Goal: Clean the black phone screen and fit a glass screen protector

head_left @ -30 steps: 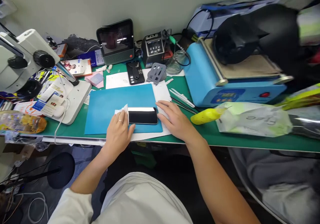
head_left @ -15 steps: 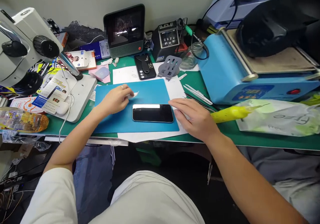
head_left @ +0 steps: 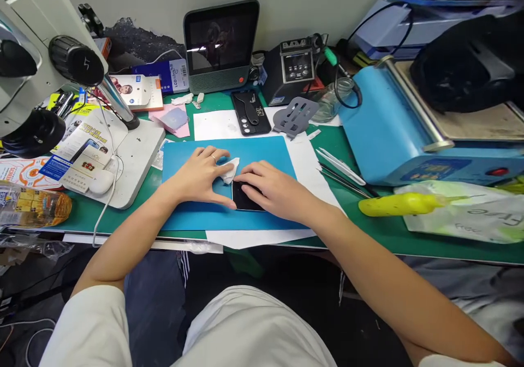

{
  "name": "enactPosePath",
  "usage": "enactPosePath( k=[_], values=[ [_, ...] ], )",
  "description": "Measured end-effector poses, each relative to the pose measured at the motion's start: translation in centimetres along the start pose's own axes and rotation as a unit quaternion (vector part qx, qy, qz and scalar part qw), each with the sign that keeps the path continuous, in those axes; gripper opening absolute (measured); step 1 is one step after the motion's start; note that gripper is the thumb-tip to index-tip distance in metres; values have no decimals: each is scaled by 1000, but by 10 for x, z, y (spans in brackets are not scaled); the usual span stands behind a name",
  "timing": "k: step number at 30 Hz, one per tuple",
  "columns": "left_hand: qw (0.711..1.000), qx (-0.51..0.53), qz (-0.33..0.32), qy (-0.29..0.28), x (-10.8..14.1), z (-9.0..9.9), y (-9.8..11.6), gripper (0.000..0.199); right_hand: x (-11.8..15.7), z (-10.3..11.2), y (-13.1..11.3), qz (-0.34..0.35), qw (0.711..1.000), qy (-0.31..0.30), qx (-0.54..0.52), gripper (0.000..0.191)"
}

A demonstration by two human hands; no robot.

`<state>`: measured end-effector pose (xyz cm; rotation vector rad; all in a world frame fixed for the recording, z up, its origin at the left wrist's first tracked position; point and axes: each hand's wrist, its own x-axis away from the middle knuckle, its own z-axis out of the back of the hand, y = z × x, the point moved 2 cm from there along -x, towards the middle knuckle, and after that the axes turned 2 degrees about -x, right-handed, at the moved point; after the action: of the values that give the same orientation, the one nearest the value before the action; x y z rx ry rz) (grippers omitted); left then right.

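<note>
Steadying the black-screened phone (head_left: 241, 199) on the blue mat (head_left: 188, 217) seems my present step: it lies partly beneath my open right hand (head_left: 274, 191), fingers bent over it. My left hand (head_left: 195, 176) has the white tissue (head_left: 232, 171) caught in its fingers, thumb spread to the phone's nearer edge. I judge that moving either calls for light pressure and uncrossed fingers.

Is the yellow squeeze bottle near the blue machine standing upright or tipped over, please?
Tipped over: the yellow bottle lies lengthwise on its side, its thin nozzle pointing right, across the pale plastic bag.
</note>
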<state>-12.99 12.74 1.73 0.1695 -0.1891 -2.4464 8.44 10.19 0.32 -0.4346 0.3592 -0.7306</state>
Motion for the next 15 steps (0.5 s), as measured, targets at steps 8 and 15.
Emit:
enactPosePath(
  k=[8,15],
  values=[
    [998,58,-15,-4,-2,-7,11,107,-6,1,-4,15,998,-27,51,29],
    [995,95,16,32,-6,-31,21,112,-13,-3,-9,49,991,-39,122,29]
  ],
)
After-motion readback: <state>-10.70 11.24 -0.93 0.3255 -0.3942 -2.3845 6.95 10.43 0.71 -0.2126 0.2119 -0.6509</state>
